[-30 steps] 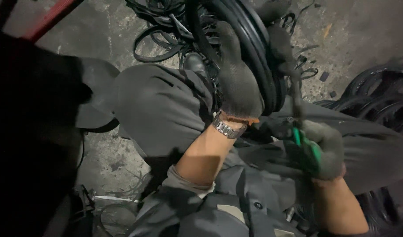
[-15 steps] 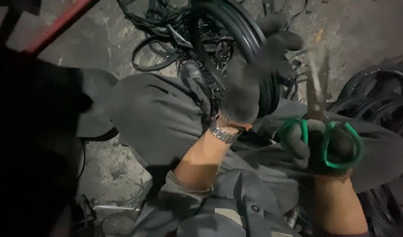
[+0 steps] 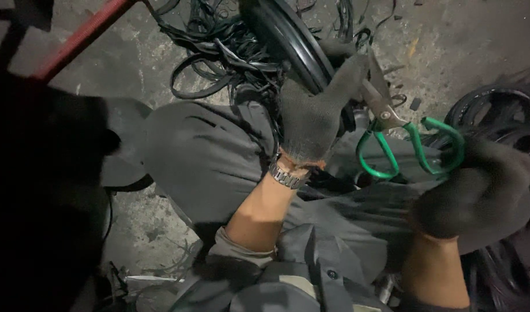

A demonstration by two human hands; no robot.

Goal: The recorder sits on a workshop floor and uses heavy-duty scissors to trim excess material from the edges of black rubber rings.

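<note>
Gloved left hand point(image 3: 314, 118) gripping the black rubber ring point(image 3: 294, 40) up at 12 o'clock, fingers wrapped on its edge. Gloved right hand point(image 3: 476, 193) at 3 o'clock, fingers hooked through the green-handled scissors point(image 3: 400, 130), blades open right beside the left thumb. Could easily nick the glove if the ring slips. Rubber scraps point(image 3: 219, 52) piled at 11.

Rubber strips point(image 3: 219, 63) on concrete floor point(image 3: 132, 75)
</note>
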